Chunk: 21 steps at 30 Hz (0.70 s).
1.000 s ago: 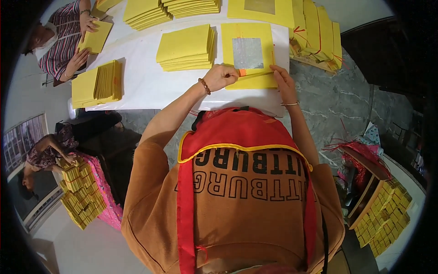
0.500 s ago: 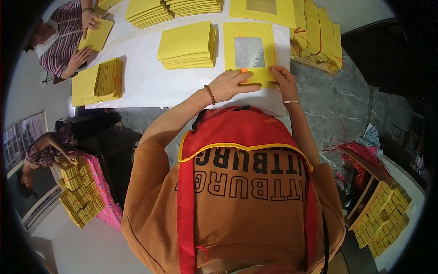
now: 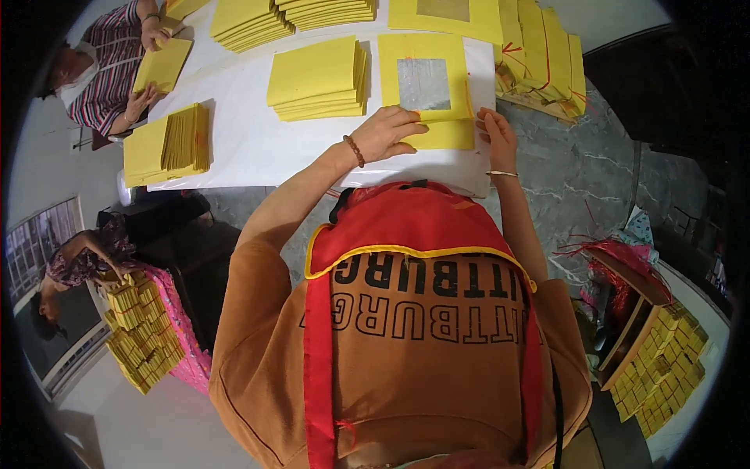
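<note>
A yellow paper sheet with a silver square on it lies at the right end of the white table. A crease runs across the sheet below the square, with a plain yellow strip nearer to me. My left hand rests on the left part of this crease, fingers stretched and thumb apart. Just off the right edge of the paper, my right hand has loosely bent fingers, with a gap between thumb and forefinger. Left of the sheet stands a stack of folded yellow papers.
Another yellow stack stands at the table's left corner. A co-worker in a striped top handles a yellow packet. Tied yellow bundles sit beyond the right edge. Another person bends over yellow bundles at left.
Both hands have moved apart: the left slid left and slightly up to the crease, the right shifted right, off the paper. The orange mark below the silver square no longer shows.
</note>
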Tool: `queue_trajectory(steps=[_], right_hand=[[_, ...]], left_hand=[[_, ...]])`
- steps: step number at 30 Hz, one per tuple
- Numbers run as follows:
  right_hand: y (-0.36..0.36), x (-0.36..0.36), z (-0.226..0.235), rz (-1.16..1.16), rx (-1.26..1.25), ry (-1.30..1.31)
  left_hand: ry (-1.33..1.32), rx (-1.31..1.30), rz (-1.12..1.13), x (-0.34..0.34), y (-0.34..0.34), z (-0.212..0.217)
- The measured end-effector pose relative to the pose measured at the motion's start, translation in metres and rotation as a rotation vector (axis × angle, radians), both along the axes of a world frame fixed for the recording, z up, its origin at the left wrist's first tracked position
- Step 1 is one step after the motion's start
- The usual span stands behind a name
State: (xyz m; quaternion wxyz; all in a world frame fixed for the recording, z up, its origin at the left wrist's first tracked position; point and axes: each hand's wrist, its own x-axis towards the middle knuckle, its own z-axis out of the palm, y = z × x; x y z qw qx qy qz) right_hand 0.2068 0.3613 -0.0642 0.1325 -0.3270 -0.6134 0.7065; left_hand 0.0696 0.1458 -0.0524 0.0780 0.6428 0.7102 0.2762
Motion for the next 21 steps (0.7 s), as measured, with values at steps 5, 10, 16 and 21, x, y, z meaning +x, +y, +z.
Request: queue_trajectory(steps=[5, 10, 16, 21], right_hand=[[0.003, -0.001, -0.003, 0.002, -0.031, 0.004], [0.003, -0.002, -0.002, 0.006, -0.033, 0.002], [-0.006, -0.004, 0.003, 0.056, -0.115, 0.048], [-0.009, -0.008, 0.011, 0.062, -0.083, 0.046]], left_hand=[[-0.045, 0.082, -0.015, -0.005, 0.002, 0.004], [-0.118, -0.035, 0.086, -0.005, 0.002, 0.007], [0.179, 0.030, 0.003, 0.002, 0.006, 0.007], [0.212, 0.013, -0.021, 0.006, 0.006, 0.004]])
